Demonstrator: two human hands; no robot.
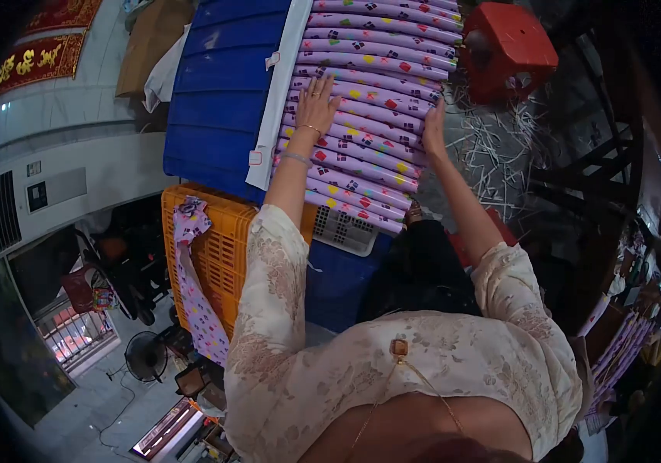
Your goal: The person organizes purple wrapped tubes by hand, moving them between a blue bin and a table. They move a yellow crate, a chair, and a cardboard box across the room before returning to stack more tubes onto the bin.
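Note:
A row of long purple rolls (pixel 361 139) printed with small colourful shapes lies side by side in front of me. My left hand (pixel 316 106) rests flat on top of them near their left ends, its fingers spread a little. At the right ends of the rolls is my right hand (pixel 434 130), held upright with its fingers stretched out along the edge of the row. A white strip (pixel 276 116) with small red-bordered labels runs along the left ends of the rolls.
Blue lids or boxes (pixel 214 92) lie left of the rolls. An orange crate (pixel 218 262) stands nearer, with a purple printed strip (pixel 191 285) hanging over it. On the right are a red stool (pixel 512 46) and white shreds (pixel 492 154) on the floor. A fan (pixel 146 356) stands lower left.

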